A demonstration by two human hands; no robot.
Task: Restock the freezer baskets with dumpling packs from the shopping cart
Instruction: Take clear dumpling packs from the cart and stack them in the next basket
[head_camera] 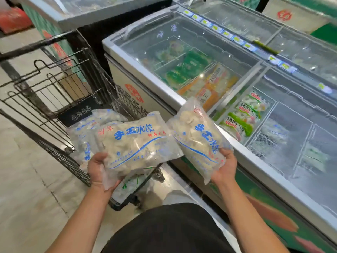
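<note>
I'm looking down at a pale tiled floor (27, 170) in a shop aisle, with a chest freezer (145, 77) running along my right side under sliding glass lids (191, 52). Through the glass I can see wire baskets (291, 136) holding green packs (189, 68), orange packs (215, 86) and, nearer me, green-and-white packs (244, 115); some compartments look frosted and I cannot tell what is in them. A row of price tags (237, 40) runs along the divider to a second freezer (255, 17) behind.

On my left stands the black wire cart (60, 84), its child seat folded up, just beside the freezer's end. More packs (85, 136) lie in its basket.

My left hand (98, 170) is clamped on one dumpling pack (138, 143), held over the cart. My right hand (224, 167) grips a second pack (198, 139) by its lower end, held over the freezer's front edge. The lid below it appears closed.
</note>
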